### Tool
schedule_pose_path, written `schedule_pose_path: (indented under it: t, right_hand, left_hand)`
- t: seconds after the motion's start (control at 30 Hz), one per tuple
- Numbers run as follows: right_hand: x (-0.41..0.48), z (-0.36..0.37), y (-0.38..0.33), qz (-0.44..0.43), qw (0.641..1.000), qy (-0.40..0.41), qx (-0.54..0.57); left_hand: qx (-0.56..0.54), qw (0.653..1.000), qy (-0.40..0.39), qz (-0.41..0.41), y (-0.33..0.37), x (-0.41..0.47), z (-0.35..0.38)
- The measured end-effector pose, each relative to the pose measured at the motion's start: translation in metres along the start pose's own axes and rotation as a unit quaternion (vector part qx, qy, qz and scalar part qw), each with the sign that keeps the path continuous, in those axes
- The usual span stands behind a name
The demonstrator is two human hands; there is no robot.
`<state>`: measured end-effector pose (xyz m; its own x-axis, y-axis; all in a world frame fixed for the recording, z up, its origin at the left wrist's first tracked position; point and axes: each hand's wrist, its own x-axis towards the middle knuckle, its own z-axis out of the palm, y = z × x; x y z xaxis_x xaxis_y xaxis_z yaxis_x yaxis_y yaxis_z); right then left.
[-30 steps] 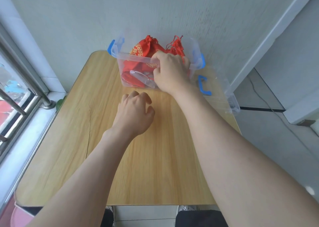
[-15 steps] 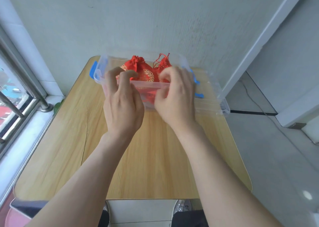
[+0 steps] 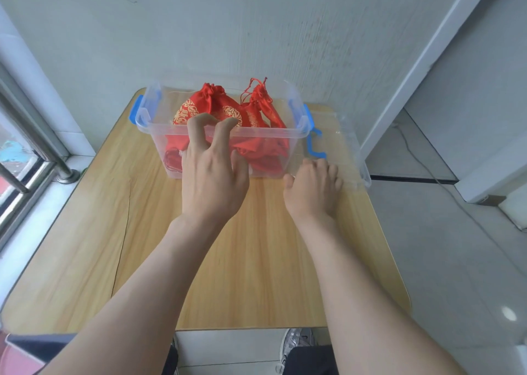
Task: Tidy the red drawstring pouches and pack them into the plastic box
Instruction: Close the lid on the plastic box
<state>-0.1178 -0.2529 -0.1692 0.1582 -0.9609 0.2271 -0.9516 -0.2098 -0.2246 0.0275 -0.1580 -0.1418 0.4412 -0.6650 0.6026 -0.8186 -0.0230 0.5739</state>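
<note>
Red pouches (image 3: 216, 109) with gold embroidery (drawstrings pulled tight) fill the clear plastic box (image 3: 144, 118) at the table's (image 3: 256, 260) far edge. The left hand (image 3: 211, 180) hooks bent fingers (image 3: 199, 123) over its near rim, just before the pouches. The right hand (image 3: 312, 189) grips the clear lid (image 3: 346, 143) alongside.

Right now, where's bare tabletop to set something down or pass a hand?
Free: the left strip of table between the window-side edge and the left forearm; the near middle between the forearms. Crowded: far edge, filled by the plastic box of red pouches with the left hand on its rim; far right corner, where the right hand rests on the lid.
</note>
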Motion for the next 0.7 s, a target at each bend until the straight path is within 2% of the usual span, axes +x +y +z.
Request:
schedule_pose_path:
  t: [0.13,0.23,0.33,0.43,0.57,0.7]
  right_hand:
    - [0.000,-0.005,0.005,-0.025,1.000,0.010,-0.009]
    - [0.006,-0.009,0.013,-0.007,0.993,0.081,0.080]
    - [0.011,-0.019,0.023,0.036,0.957,0.163,0.235]
    - [0.007,-0.032,0.024,0.058,0.918,0.229,0.319]
    - [-0.008,-0.051,0.015,-0.027,0.884,0.302,0.357]
    - [-0.023,-0.061,-0.001,-0.125,0.877,0.293,0.360]
  left_hand:
    - [-0.003,1.000,0.008,-0.013,0.003,0.001,0.003]
    - [0.006,1.000,0.009,-0.010,0.004,-0.001,0.001]
    - [0.006,1.000,-0.001,-0.007,0.003,-0.002,-0.003]
    - [-0.003,1.000,-0.004,-0.009,0.002,-0.001,-0.008]
    - [-0.007,1.000,0.010,-0.008,0.004,-0.003,-0.016]
    - [0.034,0.998,0.048,-0.022,0.006,-0.004,-0.023]
